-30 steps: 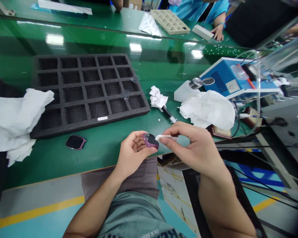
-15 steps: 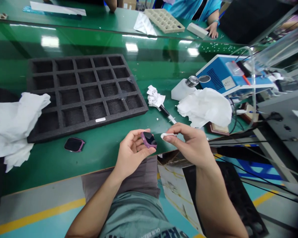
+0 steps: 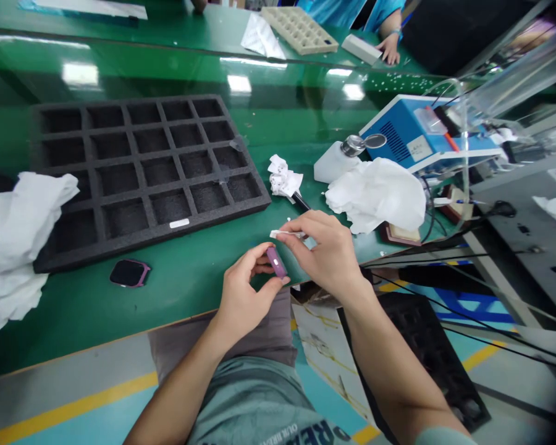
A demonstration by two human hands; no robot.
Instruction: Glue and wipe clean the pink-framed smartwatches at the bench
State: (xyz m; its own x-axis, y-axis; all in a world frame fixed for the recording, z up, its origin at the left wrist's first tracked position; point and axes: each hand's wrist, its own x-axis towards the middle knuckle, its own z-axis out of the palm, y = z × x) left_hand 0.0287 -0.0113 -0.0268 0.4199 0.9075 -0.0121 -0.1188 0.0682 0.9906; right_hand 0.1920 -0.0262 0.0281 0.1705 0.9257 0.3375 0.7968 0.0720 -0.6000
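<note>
Between the thumb and fingers of my left hand (image 3: 245, 284) is a purple smartwatch case (image 3: 277, 262), turned so that its side edge faces up. My right hand (image 3: 322, 250) pinches a small folded white wipe (image 3: 285, 234), held just above the case and apart from it. On the green bench to the left lies a second smartwatch case (image 3: 128, 272), purple-edged with its dark screen up. A black-handled tool (image 3: 301, 201) with crumpled white paper (image 3: 285, 178) at its far end lies beyond my right hand, partly hidden by it.
A black foam tray (image 3: 160, 224) with many compartments fills the bench's left. White cloths (image 3: 23, 216) lie at far left. To the right are a white dispenser bottle (image 3: 331, 163), a white cloth (image 3: 380, 194) and a blue machine (image 3: 398, 133). A person's hand (image 3: 390, 49) rests across the bench.
My left hand has rolled the smartwatch case from screen-up onto its side. My right hand has moved left and slightly up with the wipe, nearer the case.
</note>
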